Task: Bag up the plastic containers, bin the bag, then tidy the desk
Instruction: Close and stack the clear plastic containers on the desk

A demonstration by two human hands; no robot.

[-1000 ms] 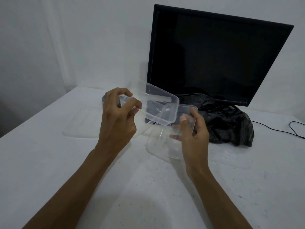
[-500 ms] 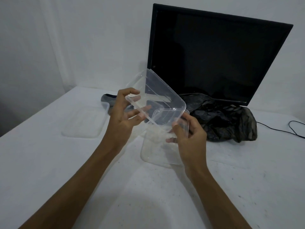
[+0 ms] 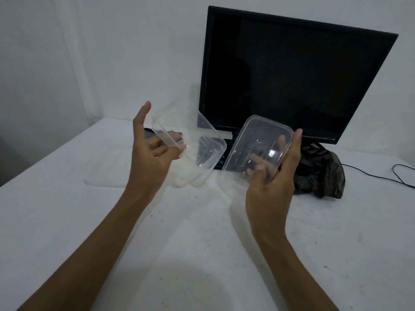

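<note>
Head view: the left hand pinches a clear container by its rim, lifted in front of the monitor; the right hand grips a second clear container, tilted, just before the black bag; a lid lies on the table, left of the monitor.

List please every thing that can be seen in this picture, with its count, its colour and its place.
plastic containers: 2, clear, one held in each hand above the desk, left one, right one
lid: 1, clear, flat on the desk at the left
bag: 1, black, crumpled on the desk under the monitor's right side
monitor: 1, black, screen dark, at the back of the desk
cable: 1, black, on the desk at the far right
desk: 1, white
left hand: grips one container's rim
right hand: holds the other container
</note>
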